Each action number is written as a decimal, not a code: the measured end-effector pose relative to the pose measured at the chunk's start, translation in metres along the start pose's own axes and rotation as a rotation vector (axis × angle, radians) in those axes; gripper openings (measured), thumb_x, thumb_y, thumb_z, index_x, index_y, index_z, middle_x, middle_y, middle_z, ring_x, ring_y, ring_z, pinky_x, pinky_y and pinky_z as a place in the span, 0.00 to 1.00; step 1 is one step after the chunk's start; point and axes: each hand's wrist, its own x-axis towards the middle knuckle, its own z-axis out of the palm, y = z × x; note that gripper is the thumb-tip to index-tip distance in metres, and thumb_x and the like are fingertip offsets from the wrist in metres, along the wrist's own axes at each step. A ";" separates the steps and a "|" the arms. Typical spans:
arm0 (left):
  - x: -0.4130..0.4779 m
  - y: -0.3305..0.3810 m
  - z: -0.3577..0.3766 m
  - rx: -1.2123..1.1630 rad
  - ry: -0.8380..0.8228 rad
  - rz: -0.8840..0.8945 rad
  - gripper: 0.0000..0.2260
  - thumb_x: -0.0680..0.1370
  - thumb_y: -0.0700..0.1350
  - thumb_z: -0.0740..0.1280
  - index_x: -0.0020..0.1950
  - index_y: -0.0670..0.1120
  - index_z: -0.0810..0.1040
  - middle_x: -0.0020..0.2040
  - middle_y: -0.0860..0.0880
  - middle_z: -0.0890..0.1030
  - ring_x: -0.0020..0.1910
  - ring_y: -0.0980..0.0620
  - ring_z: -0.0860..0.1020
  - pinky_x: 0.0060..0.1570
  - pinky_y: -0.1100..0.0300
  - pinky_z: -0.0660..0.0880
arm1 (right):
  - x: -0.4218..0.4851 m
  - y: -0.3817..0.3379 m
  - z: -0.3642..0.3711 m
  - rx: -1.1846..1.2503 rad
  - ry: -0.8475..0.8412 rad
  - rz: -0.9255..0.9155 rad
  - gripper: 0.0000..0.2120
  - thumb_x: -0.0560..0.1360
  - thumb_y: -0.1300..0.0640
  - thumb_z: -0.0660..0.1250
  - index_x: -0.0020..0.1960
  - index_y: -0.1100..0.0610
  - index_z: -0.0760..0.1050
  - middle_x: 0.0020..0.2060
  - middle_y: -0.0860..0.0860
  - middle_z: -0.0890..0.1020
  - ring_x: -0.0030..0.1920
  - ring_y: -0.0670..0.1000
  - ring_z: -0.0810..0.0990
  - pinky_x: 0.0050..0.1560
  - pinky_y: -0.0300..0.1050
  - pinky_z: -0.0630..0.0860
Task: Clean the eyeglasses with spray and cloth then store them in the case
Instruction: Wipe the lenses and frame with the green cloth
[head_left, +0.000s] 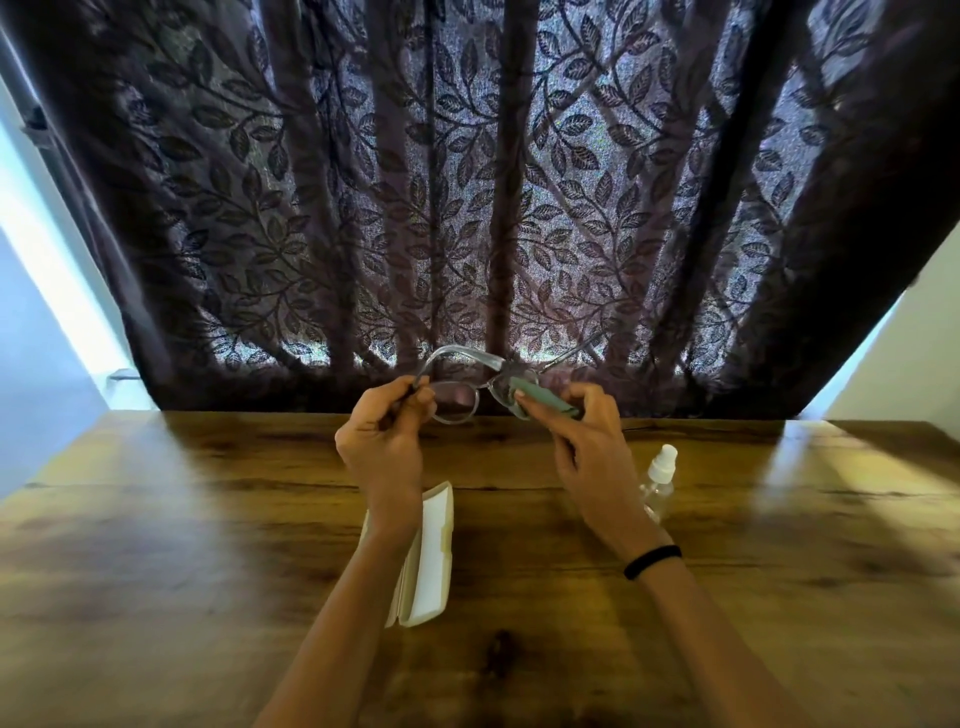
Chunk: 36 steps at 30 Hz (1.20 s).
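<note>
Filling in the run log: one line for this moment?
left hand holds glasses | right hand wipes lens with cloth | case open | spray on table

Wooden tabletop (208, 545), dark grain, knots, patches of light at left and right edges. Far edge against leaf-patterned curtain (467, 182). White case (428, 561) lying open near centre, long axis running front to back, partly hidden under forearm. Clear spray bottle (660, 483) with white nozzle standing upright right of centre, well apart from case.
</note>
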 end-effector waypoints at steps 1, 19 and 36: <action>0.000 0.000 -0.001 -0.007 -0.010 -0.006 0.11 0.71 0.31 0.68 0.48 0.44 0.80 0.39 0.49 0.82 0.38 0.56 0.81 0.41 0.64 0.79 | -0.001 0.001 -0.001 -0.018 0.015 0.018 0.27 0.72 0.71 0.63 0.65 0.50 0.70 0.53 0.61 0.73 0.50 0.51 0.67 0.38 0.33 0.67; -0.003 0.001 -0.001 -0.041 -0.087 0.002 0.15 0.71 0.30 0.68 0.43 0.51 0.81 0.38 0.55 0.83 0.40 0.54 0.81 0.43 0.62 0.79 | 0.000 -0.007 0.009 -0.164 0.020 0.144 0.32 0.74 0.69 0.61 0.72 0.46 0.59 0.52 0.57 0.69 0.47 0.51 0.65 0.40 0.39 0.76; -0.006 0.003 0.002 0.003 -0.005 0.048 0.13 0.71 0.29 0.68 0.47 0.47 0.80 0.40 0.44 0.80 0.39 0.56 0.80 0.42 0.65 0.78 | -0.017 -0.032 0.014 0.436 0.076 0.218 0.29 0.73 0.70 0.64 0.66 0.47 0.62 0.46 0.49 0.69 0.44 0.42 0.71 0.44 0.26 0.70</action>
